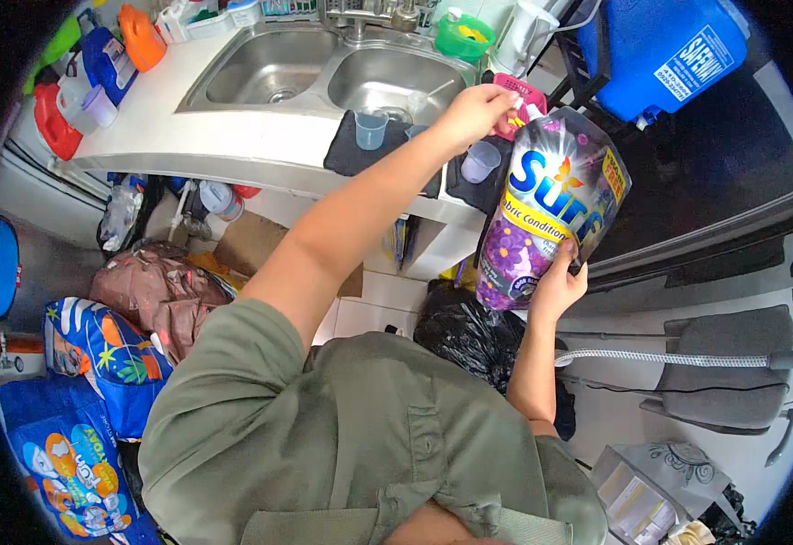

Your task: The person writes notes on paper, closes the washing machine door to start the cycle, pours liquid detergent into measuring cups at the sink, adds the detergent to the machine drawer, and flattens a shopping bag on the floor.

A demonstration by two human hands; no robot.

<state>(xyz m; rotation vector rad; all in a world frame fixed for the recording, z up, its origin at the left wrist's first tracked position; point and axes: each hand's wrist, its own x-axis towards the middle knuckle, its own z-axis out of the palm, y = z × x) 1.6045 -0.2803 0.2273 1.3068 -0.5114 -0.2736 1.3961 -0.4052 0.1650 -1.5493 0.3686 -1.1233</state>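
Pouch (549,202), glossy plastic, right hand (557,286) clamped on its edge, left hand (483,111) pinched together beside white spout (533,112)

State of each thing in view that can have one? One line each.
Surf pouch: held spout-up, leaning; whether capped, unclear
Left hand: at the spout, grip unclear
Right hand: gripping the pouch's lower side
Left cup: upright
Cup beside pouch: upright
Faucet: no stream visible
Black bag: bulging, closure unclear
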